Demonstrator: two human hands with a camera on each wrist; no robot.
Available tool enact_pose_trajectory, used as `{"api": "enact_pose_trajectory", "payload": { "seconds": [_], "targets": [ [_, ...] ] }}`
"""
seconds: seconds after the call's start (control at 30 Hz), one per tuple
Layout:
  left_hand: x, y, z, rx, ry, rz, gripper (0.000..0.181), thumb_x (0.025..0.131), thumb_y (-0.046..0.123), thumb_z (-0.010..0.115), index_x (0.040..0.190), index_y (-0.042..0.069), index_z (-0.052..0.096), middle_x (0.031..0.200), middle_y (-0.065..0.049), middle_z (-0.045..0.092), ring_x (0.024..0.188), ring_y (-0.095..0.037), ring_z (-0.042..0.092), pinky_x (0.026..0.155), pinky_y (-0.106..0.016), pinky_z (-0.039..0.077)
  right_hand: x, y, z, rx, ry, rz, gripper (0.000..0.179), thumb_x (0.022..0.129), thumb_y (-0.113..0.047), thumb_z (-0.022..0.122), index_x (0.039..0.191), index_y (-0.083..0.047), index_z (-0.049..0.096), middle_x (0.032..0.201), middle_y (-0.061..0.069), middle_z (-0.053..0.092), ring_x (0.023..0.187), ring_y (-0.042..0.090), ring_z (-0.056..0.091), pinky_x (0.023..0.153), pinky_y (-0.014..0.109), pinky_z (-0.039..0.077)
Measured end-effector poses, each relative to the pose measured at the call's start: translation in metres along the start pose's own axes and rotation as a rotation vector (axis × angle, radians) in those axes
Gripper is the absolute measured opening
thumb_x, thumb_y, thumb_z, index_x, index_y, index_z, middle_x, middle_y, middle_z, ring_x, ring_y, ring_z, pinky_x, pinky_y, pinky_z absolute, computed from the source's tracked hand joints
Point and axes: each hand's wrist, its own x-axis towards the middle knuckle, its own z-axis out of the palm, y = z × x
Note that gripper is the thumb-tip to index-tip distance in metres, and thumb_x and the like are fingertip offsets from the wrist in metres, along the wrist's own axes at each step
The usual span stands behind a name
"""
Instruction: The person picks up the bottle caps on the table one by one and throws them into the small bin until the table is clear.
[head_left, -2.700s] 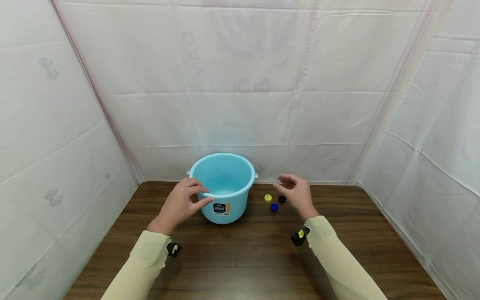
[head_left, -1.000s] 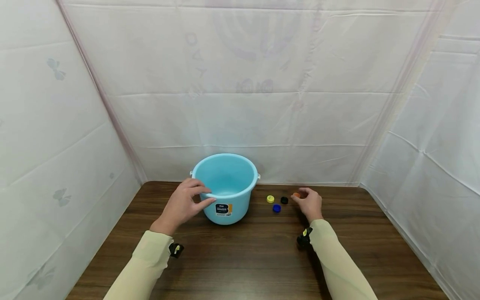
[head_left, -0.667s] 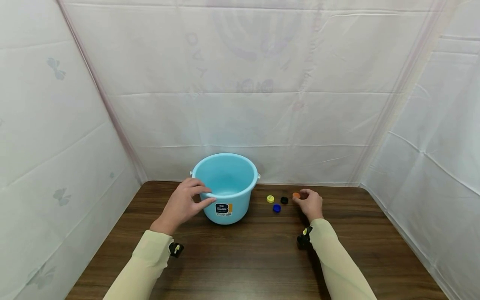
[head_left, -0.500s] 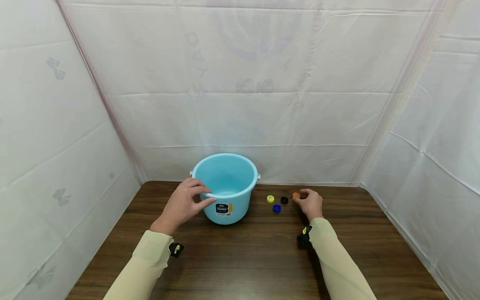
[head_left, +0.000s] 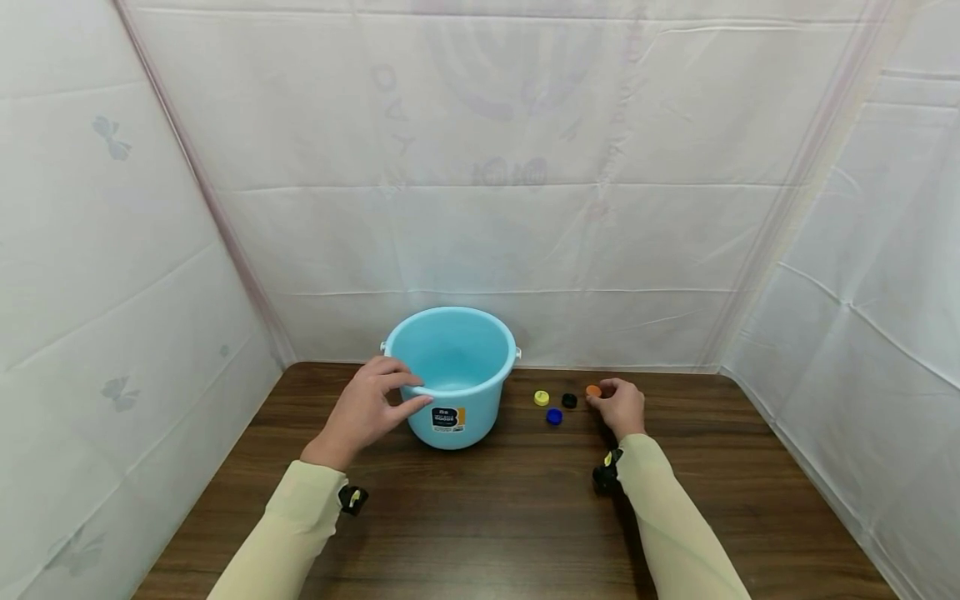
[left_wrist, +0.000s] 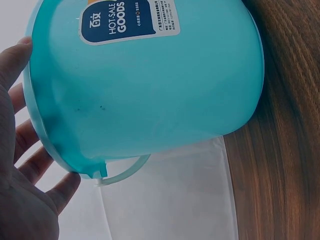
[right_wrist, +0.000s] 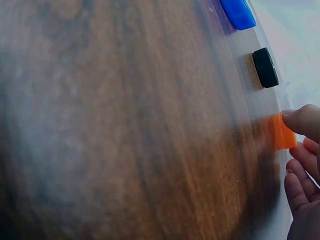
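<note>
bucket (left_wrist: 175,95) is smooth, kinda shiny plastic, orange cap (right_wrist: 284,135) looks plastic too, desk (head_left: 465,525) is glossy woodgrain, backdrop (head_left: 480,242) wrinkly sheeting

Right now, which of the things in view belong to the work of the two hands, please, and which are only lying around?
In the work:
bucket, held at its rim by the left hand
orange cap, pinched by the right hand

Lying around:
yellow cap, black cap and blue cap, untouched on the table; perhaps part of the work too
white sheet, only a backdrop

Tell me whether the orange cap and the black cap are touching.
Apart: the right wrist view shows table surface between the orange cap and the black cap.
</note>
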Motion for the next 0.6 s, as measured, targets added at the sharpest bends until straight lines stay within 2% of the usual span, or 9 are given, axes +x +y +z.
{"api": "enact_pose_trajectory", "payload": {
  "seconds": [0.6],
  "targets": [
    [0.0009,0.0021,-0.0016,0.001,-0.014,-0.008,0.024,0.081,0.033,0.089,0.095,0.016,0.081,0.098,0.002,0.07,0.1,-0.019,0.059,0.088,-0.044,0.056,0.0021,0.0017,0.0032,-0.003,-0.005,-0.003,0.042,0.089,-0.015,0.079,0.125,0.003,0.068,0.124,0.024,0.069,0.115,0.041,0.063,0.099,0.054,0.051]
  ]
}}
